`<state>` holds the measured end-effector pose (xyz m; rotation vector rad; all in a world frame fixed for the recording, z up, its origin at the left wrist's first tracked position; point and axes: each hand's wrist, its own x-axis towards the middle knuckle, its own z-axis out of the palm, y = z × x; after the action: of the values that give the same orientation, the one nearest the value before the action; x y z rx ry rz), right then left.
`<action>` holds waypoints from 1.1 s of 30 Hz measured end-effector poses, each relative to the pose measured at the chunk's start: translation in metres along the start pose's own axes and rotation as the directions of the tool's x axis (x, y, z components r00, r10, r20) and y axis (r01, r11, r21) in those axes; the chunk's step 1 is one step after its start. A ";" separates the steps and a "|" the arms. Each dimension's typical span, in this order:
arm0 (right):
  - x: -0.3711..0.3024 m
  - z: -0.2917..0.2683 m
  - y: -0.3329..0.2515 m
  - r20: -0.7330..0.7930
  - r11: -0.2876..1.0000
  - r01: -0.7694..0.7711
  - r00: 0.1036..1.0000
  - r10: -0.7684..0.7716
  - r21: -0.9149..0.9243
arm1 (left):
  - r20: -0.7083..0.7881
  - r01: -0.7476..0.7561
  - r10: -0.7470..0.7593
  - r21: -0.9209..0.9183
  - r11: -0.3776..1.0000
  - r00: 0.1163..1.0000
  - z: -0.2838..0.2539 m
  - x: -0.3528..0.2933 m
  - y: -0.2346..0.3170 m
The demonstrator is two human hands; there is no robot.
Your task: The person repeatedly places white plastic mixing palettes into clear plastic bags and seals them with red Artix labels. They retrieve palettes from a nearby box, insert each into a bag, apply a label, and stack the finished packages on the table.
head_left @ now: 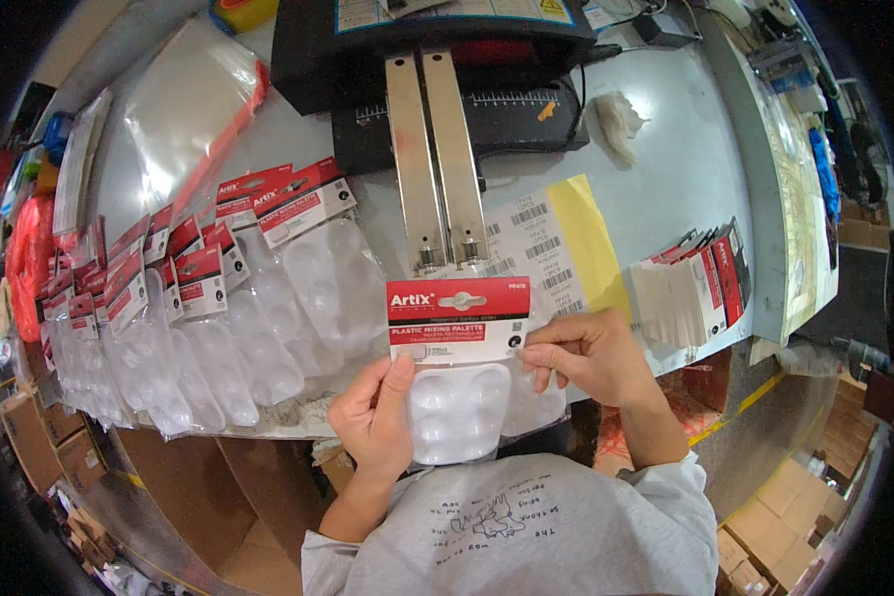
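Observation:
Close in front of me is a white plastic paint palette [455,409] with round wells, in a clear bag. A red, black and white header card [458,316] with a hanging hole tops the bag. My left hand [372,412] grips the card's lower left corner, thumb on the front. At the card's lower right edge, my right hand [591,358] has its thumb and forefinger pinched together. Another white palette [536,405] shows partly behind the held one. Just beyond the card lies a sheet of barcode labels [541,248] with a yellow edge.
A black machine [427,55] with two metal bars [432,159] stands at the back. Bagged palettes [328,268] overlap along the left. Clear bags [194,94] lie at the far left. A stack of header cards [700,283] and a crumpled white wad [618,121] are on the right.

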<state>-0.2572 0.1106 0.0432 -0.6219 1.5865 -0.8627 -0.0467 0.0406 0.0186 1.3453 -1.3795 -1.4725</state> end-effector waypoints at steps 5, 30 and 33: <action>-0.006 0.008 0.009 0.071 0.986 -0.078 0.995 0.069 0.144 | 0.031 0.083 -0.084 0.026 0.996 0.996 0.002 -0.002 -0.004; 0.065 0.022 0.028 -0.170 0.898 0.198 0.975 -0.141 0.392 | 0.010 -0.010 0.010 0.006 1.000 1.000 0.029 0.069 -0.026; 0.049 0.013 0.015 -0.238 0.948 0.307 0.917 -0.320 -0.087 | 0.103 0.031 -0.055 0.220 0.975 0.993 0.012 0.056 -0.028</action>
<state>-0.2529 0.0785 0.0019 -0.8451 1.7644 -1.1818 -0.0663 -0.0047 -0.0220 1.4560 -1.6305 -1.4745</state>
